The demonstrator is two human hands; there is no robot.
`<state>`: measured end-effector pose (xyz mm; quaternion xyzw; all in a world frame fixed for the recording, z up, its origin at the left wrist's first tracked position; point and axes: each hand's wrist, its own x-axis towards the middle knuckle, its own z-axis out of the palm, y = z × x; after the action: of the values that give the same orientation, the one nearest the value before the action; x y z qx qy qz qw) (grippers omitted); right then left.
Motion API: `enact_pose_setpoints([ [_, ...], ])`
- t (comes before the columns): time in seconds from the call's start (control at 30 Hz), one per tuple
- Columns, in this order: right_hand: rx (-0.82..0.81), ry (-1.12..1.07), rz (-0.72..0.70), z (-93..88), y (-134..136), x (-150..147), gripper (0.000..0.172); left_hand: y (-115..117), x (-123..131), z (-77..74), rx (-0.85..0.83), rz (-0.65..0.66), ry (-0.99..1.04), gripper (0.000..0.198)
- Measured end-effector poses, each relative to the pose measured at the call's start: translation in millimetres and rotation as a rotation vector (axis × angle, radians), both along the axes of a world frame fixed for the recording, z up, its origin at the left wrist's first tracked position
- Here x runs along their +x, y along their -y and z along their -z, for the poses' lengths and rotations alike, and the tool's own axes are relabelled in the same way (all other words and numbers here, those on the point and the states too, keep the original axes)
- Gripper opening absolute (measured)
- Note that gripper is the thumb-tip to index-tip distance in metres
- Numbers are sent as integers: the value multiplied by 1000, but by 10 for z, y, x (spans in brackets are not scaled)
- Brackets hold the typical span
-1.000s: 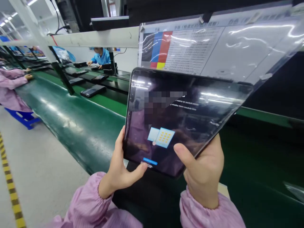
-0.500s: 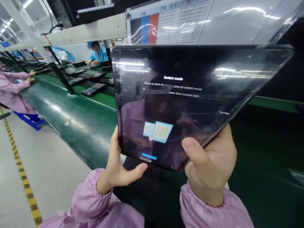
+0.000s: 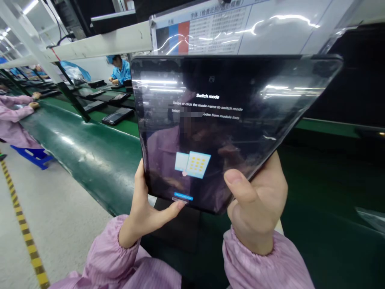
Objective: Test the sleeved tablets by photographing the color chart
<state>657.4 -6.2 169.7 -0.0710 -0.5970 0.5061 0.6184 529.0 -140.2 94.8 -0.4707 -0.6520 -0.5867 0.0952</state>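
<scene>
Currently, the whole view lies slightly further toward 9 o'clock than half a second ago, and the large black rectangular tablet (image 3: 222,134) with a glossy screen has slid with it. Your left thumb (image 3: 168,213) has risen: its tip was just clear below the tablet's lower edge and now reaches that edge, directly under the small blue on-screen button (image 3: 183,196). Whether it presses cannot be told. The screen matches the earlier frame: white "Switch mode" heading above a light-blue panel graphic (image 3: 193,163) with yellow dots.

The tablet is raised at the centre of your view, its face tilted toward you. Your left hand (image 3: 141,212) holds it at 7 o'clock, thumb spread wide from the fingers, which lie along the left edge; their tips pass out of sight behind. Your right hand (image 3: 260,200) grips it at 5 o'clock, thumb laid over the front of the slanting edge and remaining fingers hidden at the back.

Beyond the tablet, at 12 o'clock, hangs a plastic-covered printed chart (image 3: 222,32) with colour bars. At 10 o'clock a black flat device (image 3: 117,116) lies by the long green work surface (image 3: 99,160); at 9 o'clock is a co-worker in pink sleeves (image 3: 15,113).
</scene>
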Motion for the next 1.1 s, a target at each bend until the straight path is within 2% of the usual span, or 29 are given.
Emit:
enact_pose_setpoints([
  [0.1, 3, -7, -8, 6, -8, -3, 33, -11, -8, 3, 15, -25, -18, 111],
  [0.33, 33, 47, -55, -40, -11, 34, 33, 23, -35, -29, 30, 107, -54, 108],
  [0.63, 16, 103, -18, -55, -3, 34, 29, -18, 2, -11, 3, -30, -55, 117],
  [0.87, 10, 59, -19, -48, 11, 32, 31, 15, -12, -16, 13, 45, -58, 121],
  [1.1, 32, 106, -17, -32, -27, 68, 34, 21, -10, -27, 11, 37, -96, 123],
])
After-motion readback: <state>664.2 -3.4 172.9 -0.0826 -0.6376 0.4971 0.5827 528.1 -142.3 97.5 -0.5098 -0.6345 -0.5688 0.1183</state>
